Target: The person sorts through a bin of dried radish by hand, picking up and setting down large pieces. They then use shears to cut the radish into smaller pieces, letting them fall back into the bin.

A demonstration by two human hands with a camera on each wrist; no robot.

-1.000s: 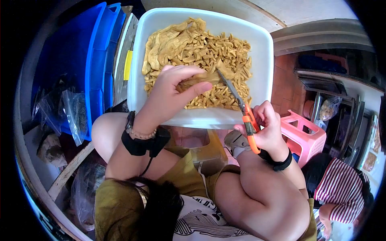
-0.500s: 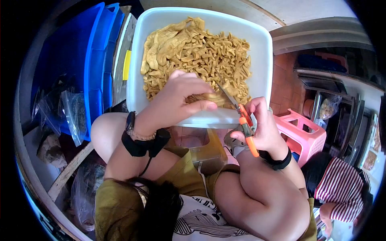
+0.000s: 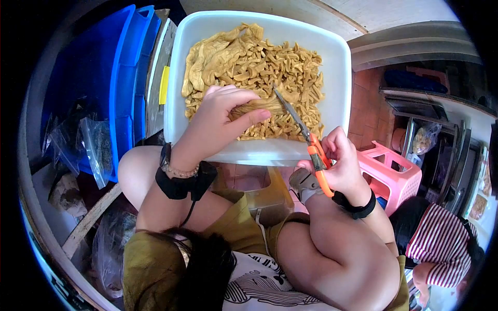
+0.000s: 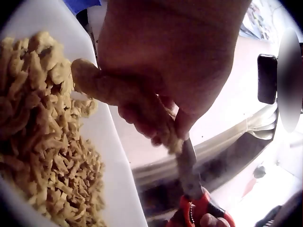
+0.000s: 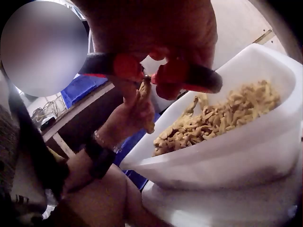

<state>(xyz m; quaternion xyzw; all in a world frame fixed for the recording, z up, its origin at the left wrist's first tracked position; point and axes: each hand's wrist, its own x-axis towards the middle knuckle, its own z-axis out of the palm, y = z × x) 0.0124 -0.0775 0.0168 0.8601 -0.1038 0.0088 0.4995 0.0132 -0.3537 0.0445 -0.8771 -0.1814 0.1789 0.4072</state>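
A white tub (image 3: 337,78) holds many yellow-brown cut strips (image 3: 298,62), with larger uncut pieces (image 3: 207,57) at its upper left. Over the near part of the tub, the left hand (image 3: 220,119) grips a long folded yellow-brown piece (image 3: 264,106) between thumb and fingers; it also shows in the left wrist view (image 4: 137,106). The right hand (image 3: 342,163) holds orange-handled scissors (image 3: 319,160), its fingers round the handles. Their blades point up and left at the held piece's right end. In the right wrist view the scissor handles (image 5: 177,75) spread apart.
Blue crates (image 3: 122,78) stand left of the tub, with plastic bags (image 3: 96,140) by them. A pink stool (image 3: 391,171) is at the right, near a person in a striped top (image 3: 441,243). A yellow stool (image 3: 277,192) stands below the tub.
The left hand moved down and right with its piece, then back up and left. The scissors dipped, then rose, and their tips now reach farther left.
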